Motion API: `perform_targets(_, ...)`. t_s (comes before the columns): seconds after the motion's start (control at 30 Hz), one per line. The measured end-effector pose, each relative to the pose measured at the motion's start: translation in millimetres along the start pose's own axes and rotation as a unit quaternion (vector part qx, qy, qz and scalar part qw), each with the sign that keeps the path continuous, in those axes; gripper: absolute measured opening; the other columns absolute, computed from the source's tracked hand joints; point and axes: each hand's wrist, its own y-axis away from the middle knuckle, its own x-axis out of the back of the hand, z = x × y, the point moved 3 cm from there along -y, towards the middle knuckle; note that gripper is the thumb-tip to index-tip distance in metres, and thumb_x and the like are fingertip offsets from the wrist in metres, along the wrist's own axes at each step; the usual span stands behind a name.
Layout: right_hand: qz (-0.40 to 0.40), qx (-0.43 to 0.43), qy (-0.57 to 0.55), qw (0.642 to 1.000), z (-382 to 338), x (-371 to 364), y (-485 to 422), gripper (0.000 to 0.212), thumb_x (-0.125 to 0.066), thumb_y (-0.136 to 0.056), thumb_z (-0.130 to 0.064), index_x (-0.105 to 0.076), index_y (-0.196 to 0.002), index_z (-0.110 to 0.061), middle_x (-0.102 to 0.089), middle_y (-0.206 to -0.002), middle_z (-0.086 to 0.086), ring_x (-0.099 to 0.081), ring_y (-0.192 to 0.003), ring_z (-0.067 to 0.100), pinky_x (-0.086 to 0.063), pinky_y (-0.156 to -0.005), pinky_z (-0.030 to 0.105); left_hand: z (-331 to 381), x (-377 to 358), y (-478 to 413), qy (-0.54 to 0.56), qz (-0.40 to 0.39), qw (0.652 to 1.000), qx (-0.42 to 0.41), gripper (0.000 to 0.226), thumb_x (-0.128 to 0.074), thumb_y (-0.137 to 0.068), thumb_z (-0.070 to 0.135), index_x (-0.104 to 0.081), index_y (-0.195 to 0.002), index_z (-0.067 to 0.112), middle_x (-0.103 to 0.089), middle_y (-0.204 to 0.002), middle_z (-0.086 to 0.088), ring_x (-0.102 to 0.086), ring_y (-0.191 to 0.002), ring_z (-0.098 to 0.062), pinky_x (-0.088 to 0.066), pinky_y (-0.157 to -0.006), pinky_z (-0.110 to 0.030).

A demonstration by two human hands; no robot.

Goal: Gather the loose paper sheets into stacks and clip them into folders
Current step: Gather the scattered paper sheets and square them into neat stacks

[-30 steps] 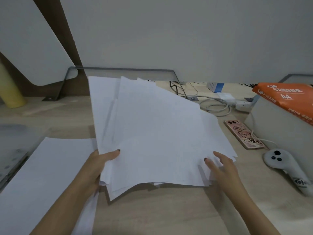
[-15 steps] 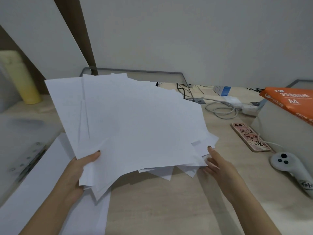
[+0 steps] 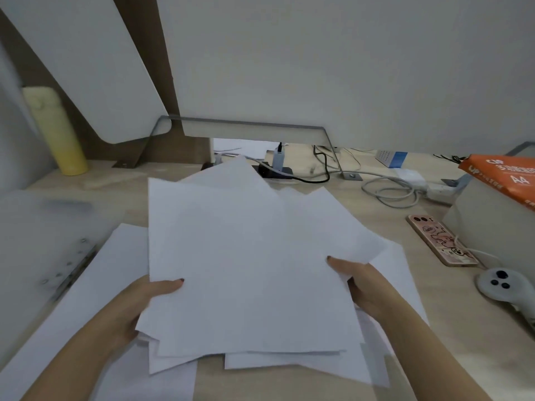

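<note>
We take the phone [image 3: 441, 240] as the reference point. The loose sheets [image 3: 246, 270] are held over the desk [image 3: 463, 342], well to the left of the phone, as one fanned bundle whose corners and edges are not aligned. The left hand [image 3: 139, 308] pinches the bundle's edge farthest from the phone, thumb on top. The right hand [image 3: 364, 285] grips the edge nearest the phone, thumb on top. The fingers beneath the paper are hidden. A flat sheet [image 3: 95, 285] lies on the desk beyond the bundle, farther left of the phone, and is not yet in the bundle. What appears to be a translucent folder [image 3: 43, 241] with a metal clip bar lies farthest left of the phone, with nothing clipped in it that we can see. We judge gathering to be mostly done. Squaring the edges, adding the flat sheet and clipping remain.
</note>
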Motion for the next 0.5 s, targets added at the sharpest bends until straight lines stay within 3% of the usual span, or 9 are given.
perform_targets(0.03, 0.009, -0.005, -0.001, 1.0, 4.6, 0.5, -1.4, 0.038, -0.055, -0.089, -0.006, -0.053, -0.127, -0.006, -0.067, -0.116, 0.013, -0.067, -0.1, 0.029, -0.057, -0.08, 0.038, 1.6, -1.6, 1.8, -0.004, 0.006, 1.0, 0.003, 0.023, -0.057, -0.086, 0.011, -0.063, -0.109, 0.007, -0.074, -0.098, -0.014, -0.07, -0.089, -0.031, -0.051, -0.075, -0.041)
perform_targets(0.2, 0.062, -0.031, -0.031, 0.997, 9.3, 15.8, 6.9, 0.031, -0.055, -0.09, -0.012, -0.056, -0.121, -0.005, -0.068, -0.107, 0.011, -0.068, -0.084, 0.024, -0.056, -0.054, 0.029, -3.6, 0.9, -9.7, 0.02, 0.01, 1.0, 0.002, 0.025, -0.049, -0.092, 0.013, -0.062, -0.112, 0.005, -0.074, -0.1, -0.012, -0.068, -0.093, -0.029, -0.05, -0.077, -0.041)
perform_targets(0.37, 0.045, -0.058, -0.017, 0.997, 7.9, 20.6, 16.8, 0.025, -0.056, -0.089, -0.015, -0.063, -0.111, -0.005, -0.075, -0.092, 0.008, -0.073, -0.075, 0.023, -0.057, -0.06, 0.032, -1.3, -3.7, -14.0, 0.02, 0.022, 1.0, -0.003, 0.026, -0.051, -0.092, 0.017, -0.063, -0.113, 0.007, -0.074, -0.101, -0.01, -0.068, -0.094, -0.029, -0.05, -0.077, -0.04)
perform_targets(0.43, 0.02, -0.079, -0.002, 0.997, 13.9, 5.2, 19.2, 0.022, -0.057, -0.09, -0.018, -0.066, -0.105, -0.006, -0.076, -0.088, 0.008, -0.073, -0.076, 0.024, -0.057, -0.061, 0.032, -4.4, -7.3, -13.2, -0.002, 0.035, 0.999, -0.013, 0.016, -0.056, -0.09, 0.017, -0.066, -0.101, 0.012, -0.076, -0.087, -0.005, -0.072, -0.079, -0.024, -0.051, -0.069, -0.036)
perform_targets(0.5, 0.029, -0.095, 0.019, 0.995, 19.8, -9.6, 18.5, 0.022, -0.058, -0.089, -0.025, -0.067, -0.1, -0.008, -0.076, -0.086, 0.008, -0.072, -0.076, 0.026, -0.055, -0.064, 0.033, -5.6, -9.6, -12.1, -0.02, 0.054, 0.998, -0.022, 0.009, -0.059, -0.089, 0.014, -0.065, -0.096, 0.014, -0.076, -0.077, -0.001, -0.07, -0.077, -0.023, -0.049, -0.064, -0.032)
